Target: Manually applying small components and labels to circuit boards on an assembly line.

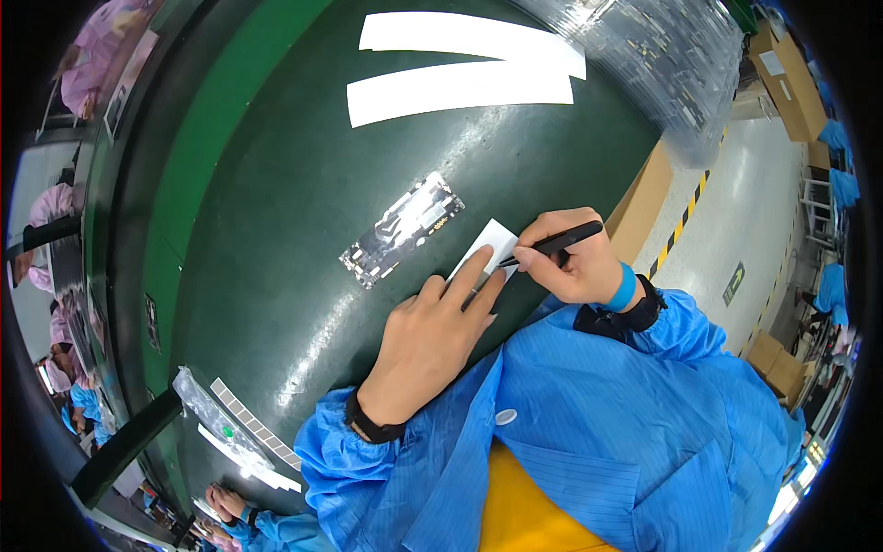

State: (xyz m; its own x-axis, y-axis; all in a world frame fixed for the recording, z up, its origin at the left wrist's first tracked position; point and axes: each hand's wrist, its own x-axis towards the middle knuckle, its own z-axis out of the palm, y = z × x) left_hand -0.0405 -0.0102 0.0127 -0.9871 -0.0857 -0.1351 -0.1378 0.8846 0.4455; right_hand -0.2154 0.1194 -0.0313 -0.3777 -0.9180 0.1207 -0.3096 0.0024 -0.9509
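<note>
My right hand [572, 258] is closed round a black pen [568, 239], its tip down at a small white paper slip [495, 237] near the table's front edge. Pressed flat on that slip, my left hand [440, 324] has its fingers stretched out and apart, covering part of the paper. Whatever is written there is too small to make out. Beyond my left hand, a dark circuit board [402, 230] with silvery parts lies slanted on the green table mat [303, 212].
Two long white paper strips [460, 92] lie at the far side. Clear plastic trays [658, 64] are stacked at the far right, above a cardboard box [641, 198]. A label strip [253, 423] and a plastic bag [216, 414] lie at left, near another person's hands [225, 501].
</note>
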